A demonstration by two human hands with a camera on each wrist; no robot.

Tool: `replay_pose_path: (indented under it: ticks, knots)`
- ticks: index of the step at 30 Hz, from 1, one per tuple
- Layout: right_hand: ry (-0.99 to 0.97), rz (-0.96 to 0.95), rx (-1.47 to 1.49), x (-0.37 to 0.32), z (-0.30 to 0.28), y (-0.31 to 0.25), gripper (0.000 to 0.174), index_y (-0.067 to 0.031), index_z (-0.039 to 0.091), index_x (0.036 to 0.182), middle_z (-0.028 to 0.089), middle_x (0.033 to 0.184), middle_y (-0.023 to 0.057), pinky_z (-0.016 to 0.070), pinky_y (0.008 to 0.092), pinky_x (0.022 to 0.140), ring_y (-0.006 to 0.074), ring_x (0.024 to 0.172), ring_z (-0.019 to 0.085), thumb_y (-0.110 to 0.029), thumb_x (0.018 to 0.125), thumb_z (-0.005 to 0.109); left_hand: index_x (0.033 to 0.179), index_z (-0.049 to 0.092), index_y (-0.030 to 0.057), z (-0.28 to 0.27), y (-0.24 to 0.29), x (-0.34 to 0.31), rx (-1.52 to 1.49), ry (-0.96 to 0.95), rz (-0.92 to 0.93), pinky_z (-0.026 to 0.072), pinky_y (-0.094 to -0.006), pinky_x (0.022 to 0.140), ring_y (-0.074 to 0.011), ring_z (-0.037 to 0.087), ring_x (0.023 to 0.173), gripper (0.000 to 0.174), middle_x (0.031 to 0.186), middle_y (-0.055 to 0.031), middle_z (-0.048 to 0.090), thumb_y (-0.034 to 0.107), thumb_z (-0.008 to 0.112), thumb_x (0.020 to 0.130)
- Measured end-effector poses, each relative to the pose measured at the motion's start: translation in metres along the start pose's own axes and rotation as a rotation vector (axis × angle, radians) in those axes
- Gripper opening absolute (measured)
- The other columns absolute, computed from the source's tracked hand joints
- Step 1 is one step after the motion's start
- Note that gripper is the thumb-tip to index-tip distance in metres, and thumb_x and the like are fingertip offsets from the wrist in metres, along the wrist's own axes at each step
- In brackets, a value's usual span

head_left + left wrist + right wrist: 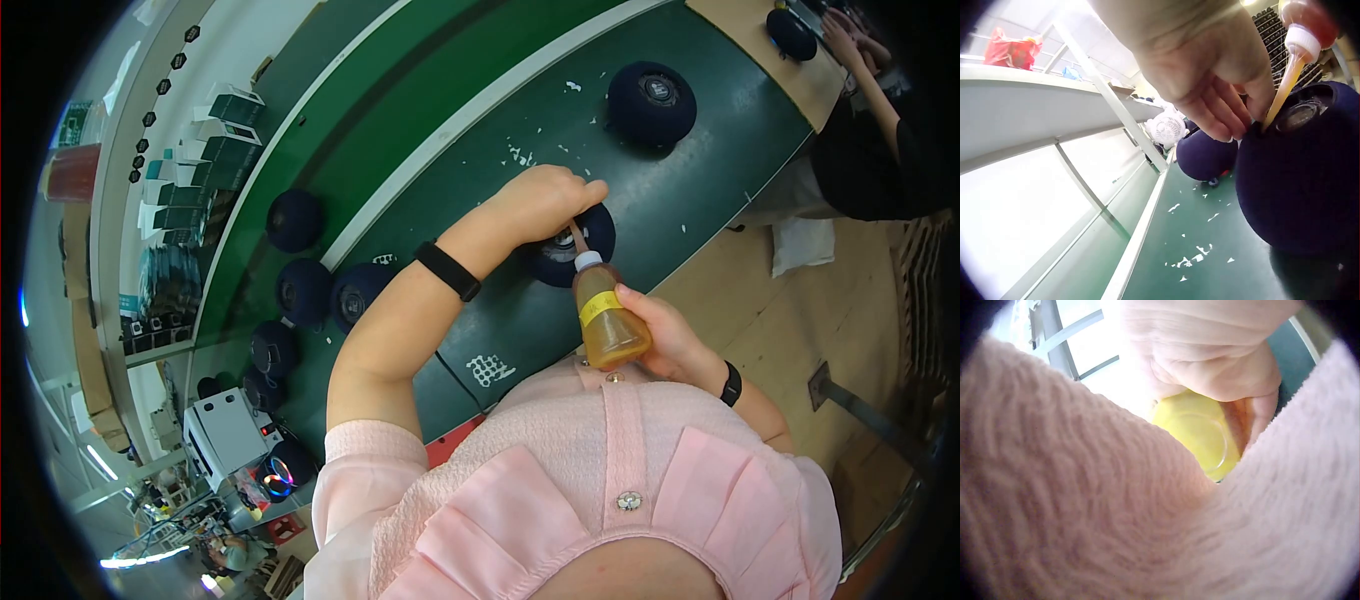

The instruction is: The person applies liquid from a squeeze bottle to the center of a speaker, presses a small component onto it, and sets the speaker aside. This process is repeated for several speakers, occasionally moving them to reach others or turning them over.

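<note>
A round navy fabric-covered speaker point(1310, 181) stands on the green worktable, its recessed round top facing up. At the rim of that top, my left hand point(545, 203) pinches the fabric edge between thumb and fingers. My right hand point(668, 330) grips a squeeze bottle point(612, 330) of amber glue-like liquid with a yellow band, held tilted in front of my body. From its white cap point(1302, 42) a long thin nozzle point(1285, 84) runs down, with its tip right at the rim beside my left fingertips. In the right wrist view the bottle's base point(1197, 431) shows below the palm, partly hidden by pink cloth.
Another navy speaker point(652, 103) stands farther right, and several more cluster at the left, such as one speaker point(358, 297). White scraps point(519, 156) lie on the worktable point(490, 260). A pale rail point(440, 135) borders it. Another person's arm point(868, 85) is at the upper right.
</note>
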State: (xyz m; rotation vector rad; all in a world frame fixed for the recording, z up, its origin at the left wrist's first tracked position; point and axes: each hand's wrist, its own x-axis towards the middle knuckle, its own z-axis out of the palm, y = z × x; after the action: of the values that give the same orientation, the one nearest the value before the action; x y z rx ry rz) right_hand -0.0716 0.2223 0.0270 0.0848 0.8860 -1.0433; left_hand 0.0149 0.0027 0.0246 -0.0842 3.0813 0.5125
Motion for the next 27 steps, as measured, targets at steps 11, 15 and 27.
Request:
replay_pose_path:
  ticks: [11, 15, 27]
  knots:
    - [0.023, -0.007, -0.009, -0.005, -0.001, 0.000, 0.039, 0.0029, 0.053, 0.106, 0.060, 0.097, 0.0115, 0.0492, 0.0322, 0.076, 0.0180, 0.085, 0.061, -0.033, 0.092, 0.049, 0.085, 0.051, 0.0073, 0.002, 0.003, 0.009, 0.059, -0.030, 0.205, 0.0474, -0.0398, 0.060, -0.0306, 0.059, 0.069, 0.017, 0.064, -0.0117, 0.056, 0.012, 0.059, 0.070]
    - [0.009, 0.011, -0.003, -0.008, -0.002, 0.002, 0.040, 0.0031, 0.052, 0.108, 0.060, 0.097, 0.0120, 0.0494, 0.0328, 0.077, 0.0184, 0.086, 0.061, -0.033, 0.091, 0.049, 0.089, 0.054, 0.0076, -0.004, 0.005, 0.006, 0.019, -0.011, 0.195, 0.0472, -0.0410, 0.061, -0.0310, 0.059, 0.069, 0.021, 0.065, -0.0112, 0.057, 0.008, 0.061, 0.069]
    - [0.025, 0.056, 0.020, -0.016, 0.003, 0.003, 0.041, 0.0033, 0.050, 0.110, 0.059, 0.097, 0.0116, 0.0495, 0.0320, 0.076, 0.0178, 0.086, 0.060, -0.033, 0.091, 0.049, 0.093, 0.053, 0.0052, -0.033, -0.010, 0.012, -0.362, 0.007, -0.131, 0.0499, -0.0349, 0.067, -0.0286, 0.063, 0.077, 0.028, 0.079, -0.0104, 0.066, -0.003, 0.059, 0.067]
